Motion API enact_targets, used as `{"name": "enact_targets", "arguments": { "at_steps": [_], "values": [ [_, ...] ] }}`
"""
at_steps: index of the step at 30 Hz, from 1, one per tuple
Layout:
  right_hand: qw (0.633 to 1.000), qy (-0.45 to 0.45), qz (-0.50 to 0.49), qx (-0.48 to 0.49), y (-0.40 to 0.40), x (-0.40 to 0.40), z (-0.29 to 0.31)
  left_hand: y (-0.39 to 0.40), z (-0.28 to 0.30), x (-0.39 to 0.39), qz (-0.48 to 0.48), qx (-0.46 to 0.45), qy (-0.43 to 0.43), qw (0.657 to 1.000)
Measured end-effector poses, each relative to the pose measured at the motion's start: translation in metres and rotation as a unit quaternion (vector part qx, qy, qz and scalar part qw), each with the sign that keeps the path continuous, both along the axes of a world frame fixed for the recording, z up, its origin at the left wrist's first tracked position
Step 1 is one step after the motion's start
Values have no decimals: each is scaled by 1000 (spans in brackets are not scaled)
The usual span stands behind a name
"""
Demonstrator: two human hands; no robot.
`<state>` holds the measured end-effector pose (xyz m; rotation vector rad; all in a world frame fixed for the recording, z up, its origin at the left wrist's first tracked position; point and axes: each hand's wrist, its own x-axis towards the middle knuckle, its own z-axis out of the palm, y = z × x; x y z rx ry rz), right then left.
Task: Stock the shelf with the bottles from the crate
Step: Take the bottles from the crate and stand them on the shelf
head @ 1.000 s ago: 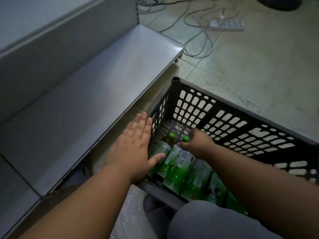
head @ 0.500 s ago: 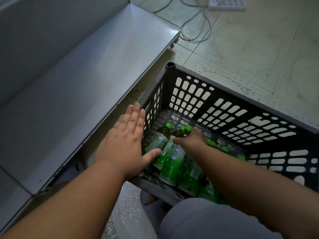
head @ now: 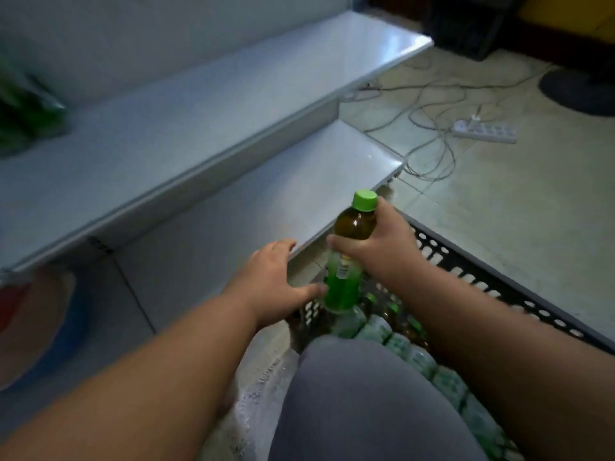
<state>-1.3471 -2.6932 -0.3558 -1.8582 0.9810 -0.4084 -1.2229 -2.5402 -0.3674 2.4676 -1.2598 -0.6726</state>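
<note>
The right hand [head: 382,241] grips a green-capped bottle [head: 349,254] upright by its brown upper part, above the near corner of the black crate [head: 482,271]. The left hand [head: 276,281] hangs beside it with fingers spread, thumb tip at the bottle's green label. More bottles [head: 416,357] lie packed in the crate. Two grey shelves [head: 233,104] run alongside, and a white power strip [head: 484,130] with tangled cables sits on the floor [head: 515,201].

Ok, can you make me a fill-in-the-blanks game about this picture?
1. The bottle has a ____ cap.
2. The ____ hand holds the bottle.
3. The other bottles lie in a black ____.
4. A white power strip lies on the ____.

Missing words: green; right; crate; floor
</note>
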Motion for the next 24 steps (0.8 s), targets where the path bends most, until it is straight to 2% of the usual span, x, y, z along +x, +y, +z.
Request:
{"name": "enact_targets", "arguments": {
  "at_steps": [5,8,11,14,17,24],
  "values": [
    [988,-84,93,-90,71,60,162,86,118,24,145,-71,-37,986],
    [976,-120,148,-104,121,91,229,140,168,35,193,-120,-63,972],
    [966,-129,199,-104,166,114,269,185,189,50,228,-150,-60,960],
    [961,-155,213,-89,200,136,275,217,186,72,248,-162,-62,953],
    [955,-154,231,-100,215,164,253,228,164,101,250,-161,-71,952],
    [954,-141,233,-129,187,240,193,186,113,171,225,-120,-81,964]
  ]
}}
